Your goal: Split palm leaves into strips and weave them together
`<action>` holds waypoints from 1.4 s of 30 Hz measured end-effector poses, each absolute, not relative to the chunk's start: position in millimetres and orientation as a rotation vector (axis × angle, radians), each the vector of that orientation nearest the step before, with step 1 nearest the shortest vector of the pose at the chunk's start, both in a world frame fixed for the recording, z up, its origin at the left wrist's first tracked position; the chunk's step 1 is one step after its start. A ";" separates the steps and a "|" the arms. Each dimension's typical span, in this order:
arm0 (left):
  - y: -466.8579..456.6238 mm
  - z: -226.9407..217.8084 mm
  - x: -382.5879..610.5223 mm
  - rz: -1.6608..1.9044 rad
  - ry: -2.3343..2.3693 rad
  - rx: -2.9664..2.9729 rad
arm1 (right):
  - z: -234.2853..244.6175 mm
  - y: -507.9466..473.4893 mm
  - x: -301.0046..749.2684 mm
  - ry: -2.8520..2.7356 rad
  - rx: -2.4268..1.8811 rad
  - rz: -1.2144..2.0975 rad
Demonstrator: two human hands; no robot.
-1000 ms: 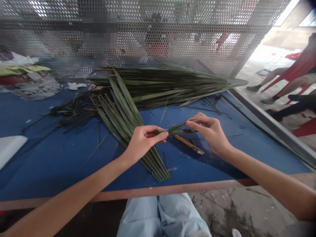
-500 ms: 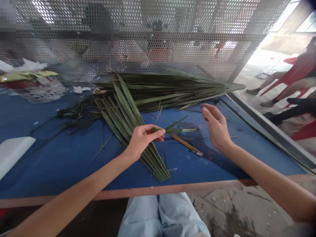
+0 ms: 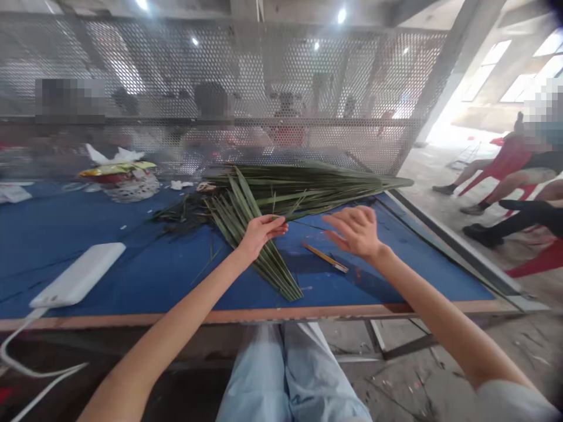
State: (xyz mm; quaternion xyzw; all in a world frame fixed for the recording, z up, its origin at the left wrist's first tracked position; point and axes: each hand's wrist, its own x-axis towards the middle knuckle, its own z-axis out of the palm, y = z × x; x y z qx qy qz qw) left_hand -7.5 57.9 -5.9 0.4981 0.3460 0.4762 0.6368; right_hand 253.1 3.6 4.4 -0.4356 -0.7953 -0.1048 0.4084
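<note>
My left hand (image 3: 263, 233) is closed in a pinch on a narrow green leaf strip (image 3: 303, 223), above a fan of cut palm leaf (image 3: 281, 276) on the table. The strip runs rightward towards my right hand (image 3: 357, 231), whose fingers are stretched out with the thumb apart. Whether its far end touches those fingers I cannot tell. Below and between my hands lies a slim yellow-brown tool (image 3: 324, 257) with a pale end; its kind is unclear. Behind my hands rests a large pile of long palm leaves (image 3: 325, 183).
On the blue table (image 3: 145, 281) at left lies a white power bank (image 3: 81, 275) with a cable. A white basket (image 3: 134, 186) holding packets and dark leaf scraps (image 3: 187, 212) are farther back. A perforated metal screen (image 3: 246, 76) stands behind. People sit at the right.
The view has tilted up and shifted left. My right hand has moved nearer my left hand, its fingers now stretching towards it. My left hand still pinches the green leaf strip.
</note>
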 end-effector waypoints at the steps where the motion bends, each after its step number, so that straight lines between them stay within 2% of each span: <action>1: 59.6 -2.3 -5.7 1.110 0.767 1.129 | 4.5 5.3 245.1 -2.112 -1.047 -0.201; 8: 76.6 25.9 11.3 1.413 0.690 0.831 | -0.9 23.2 176.9 -2.224 -1.169 -0.020; 12: 79.9 20.3 5.6 1.234 0.728 0.777 | -6.1 34.3 163.8 -1.885 -1.060 0.436; 16: 84.3 -1.4 -7.1 1.048 0.772 1.107 | -18.9 45.0 163.1 -1.533 -0.968 0.908; 23: 94.1 -14.9 -13.3 1.026 0.798 1.276 | -27.8 54.0 168.6 -1.201 -0.912 1.196; 27: 90.9 -11.1 -16.4 1.135 0.805 1.214 | -27.4 71.8 187.9 -1.001 -0.880 1.355; 31: 90.8 -6.8 -20.9 1.236 0.839 1.119 | -29.0 90.4 222.8 -0.753 -1.023 1.143; 35: 93.9 -5.4 -22.3 1.278 0.875 1.060 | -27.6 84.0 238.5 -0.553 -1.236 0.430; 38: 94.0 -6.2 -21.4 1.284 0.888 1.081 | -20.5 65.0 225.6 -0.965 -1.215 -0.152; 42: 91.2 -10.0 -18.3 1.189 0.852 1.274 | -17.3 49.4 195.2 -1.882 -1.122 -0.476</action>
